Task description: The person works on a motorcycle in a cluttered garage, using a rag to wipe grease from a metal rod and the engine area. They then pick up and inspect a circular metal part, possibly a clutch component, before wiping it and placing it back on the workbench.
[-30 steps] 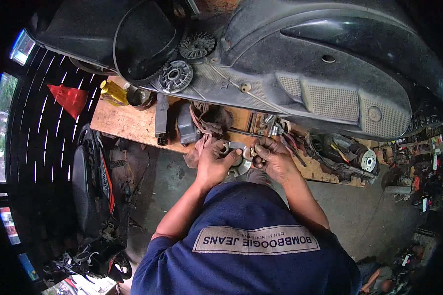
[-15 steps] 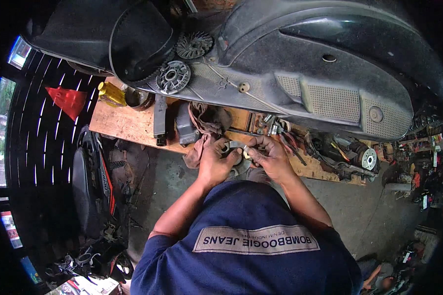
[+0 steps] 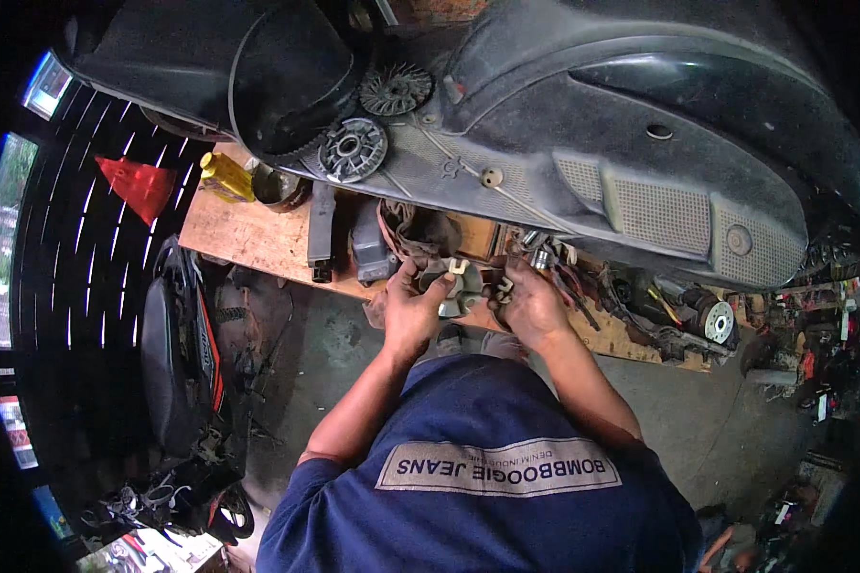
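My left hand [image 3: 413,307] and my right hand [image 3: 528,304] are both closed around a small greyish metal engine part [image 3: 457,290] held between them at the front edge of a wooden workbench [image 3: 248,234]. The fingers cover much of the part, so its shape is unclear. A brown rag or strap [image 3: 406,229] lies on the bench just behind my left hand.
A large black scooter body panel [image 3: 640,143] hangs over the bench, with a finned pulley [image 3: 395,89] and a round clutch disc [image 3: 353,149] at its edge. A yellow bottle [image 3: 224,177], red funnel [image 3: 136,183], loose tools and wires [image 3: 659,306] lie around. A motorcycle [image 3: 177,353] stands at the left.
Both hands stay on the part and have shifted slightly on it; the view has tilted a little.
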`<state>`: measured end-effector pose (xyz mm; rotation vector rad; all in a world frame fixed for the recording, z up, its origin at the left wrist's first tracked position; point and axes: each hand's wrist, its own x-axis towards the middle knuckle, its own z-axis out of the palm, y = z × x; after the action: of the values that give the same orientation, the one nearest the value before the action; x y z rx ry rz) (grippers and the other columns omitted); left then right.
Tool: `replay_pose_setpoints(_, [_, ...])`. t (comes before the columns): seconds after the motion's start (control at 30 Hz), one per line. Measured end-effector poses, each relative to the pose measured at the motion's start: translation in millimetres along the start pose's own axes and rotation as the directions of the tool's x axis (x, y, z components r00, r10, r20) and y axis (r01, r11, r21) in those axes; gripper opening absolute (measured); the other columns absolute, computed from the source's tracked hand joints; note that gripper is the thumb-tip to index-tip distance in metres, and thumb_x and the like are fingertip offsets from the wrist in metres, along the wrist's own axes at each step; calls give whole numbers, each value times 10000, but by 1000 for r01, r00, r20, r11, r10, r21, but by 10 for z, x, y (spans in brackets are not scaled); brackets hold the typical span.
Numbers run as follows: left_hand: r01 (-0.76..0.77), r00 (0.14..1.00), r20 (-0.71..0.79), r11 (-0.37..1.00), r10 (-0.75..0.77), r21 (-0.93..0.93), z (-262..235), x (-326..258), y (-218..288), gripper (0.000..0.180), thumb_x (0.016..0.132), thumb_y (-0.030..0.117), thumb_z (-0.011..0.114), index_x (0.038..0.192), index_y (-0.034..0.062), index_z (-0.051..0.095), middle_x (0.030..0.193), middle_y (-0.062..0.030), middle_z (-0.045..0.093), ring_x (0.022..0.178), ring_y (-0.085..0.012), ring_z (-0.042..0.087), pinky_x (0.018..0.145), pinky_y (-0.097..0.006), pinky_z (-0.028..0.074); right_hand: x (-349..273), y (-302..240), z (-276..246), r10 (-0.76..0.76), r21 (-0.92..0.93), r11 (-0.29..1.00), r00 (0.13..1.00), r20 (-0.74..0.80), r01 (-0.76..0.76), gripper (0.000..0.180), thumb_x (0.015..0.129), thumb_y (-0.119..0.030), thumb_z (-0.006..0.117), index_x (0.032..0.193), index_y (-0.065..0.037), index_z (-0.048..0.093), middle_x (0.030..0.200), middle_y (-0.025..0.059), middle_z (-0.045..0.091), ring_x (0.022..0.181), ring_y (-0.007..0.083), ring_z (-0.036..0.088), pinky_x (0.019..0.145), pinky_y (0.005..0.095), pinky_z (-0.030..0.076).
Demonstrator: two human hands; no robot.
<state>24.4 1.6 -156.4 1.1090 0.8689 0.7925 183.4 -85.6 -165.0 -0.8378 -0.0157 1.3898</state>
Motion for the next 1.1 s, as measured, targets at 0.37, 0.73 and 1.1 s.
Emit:
replay_pose_setpoints(0.37, [217, 959, -130, 946, -253, -241, -105, -74, -18, 379, 907, 101, 598, 1273, 44, 515, 1091, -91, 605, 944, -172, 599, 760, -328, 570, -97, 3, -309, 45, -169, 985, 996, 75, -32, 266, 972, -110, 485, 1216, -29, 553, 1159, 156, 645, 894, 195, 624, 753, 312, 487])
replay_pose_setpoints(0.73, [282, 956, -48, 952, -290, -120, -19, -133, -32, 317, 941, 128, 564, 1242, 30, 580, 1099, -64, 623, 952, -152, 632, 766, -292, 555, -114, 13, -326, -79, -176, 982, 997, -21, 74, 310, 994, -266, 548, 1182, -21, 578, 1096, 140, 672, 709, 147, 592, 632, 267, 463])
replay_pose_setpoints(1.1, [225, 973, 107, 948, -206, -227, 45, -163, -50, 293, 856, -10, 619, 1141, 17, 558, 1051, -57, 634, 900, -140, 629, 761, -292, 543, -114, 33, -355, -108, -127, 986, 994, 33, 112, 194, 965, -215, 596, 1083, -61, 613, 906, 31, 651, 712, 114, 549, 615, 254, 420])
